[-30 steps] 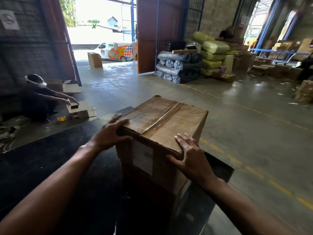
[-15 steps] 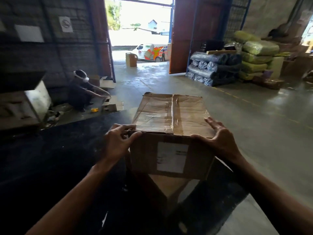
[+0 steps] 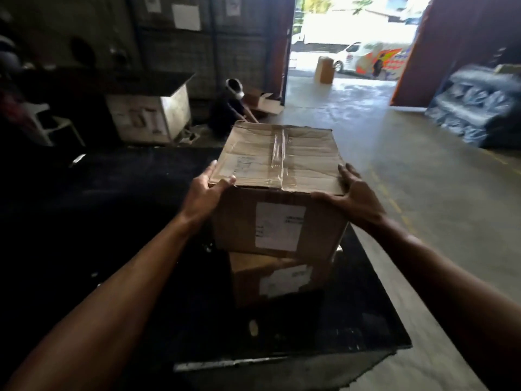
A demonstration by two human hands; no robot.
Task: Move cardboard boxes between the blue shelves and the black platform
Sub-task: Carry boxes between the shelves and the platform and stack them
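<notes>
Cardboard, creased and gone soft at the flaps: the top box sits between my hands, stacked on a lower box that stands on the black platform beneath my forearms. My left hand pinches its near left corner, thumb hooked over the top edge and fingers along the left wall. My right hand is spread flat, with the palm pressed against the right top edge and the thumb lying along the near rim.

The lid is wrinkled and its edges lift a little, so I judge it would buckle if I pulled on it. The clear tape running away from me down the middle looks slick and is no place for fingers. The walls around the white label below my thumbs look stiffer. I cannot tell the weight from here, though the size suggests a two-handed load. Squeezing the opposite walls, then sliding my fingers under the bottom edges, should hold best.

Beyond my right hand lies concrete floor. Past my left hand, a person crouches over an open carton.
</notes>
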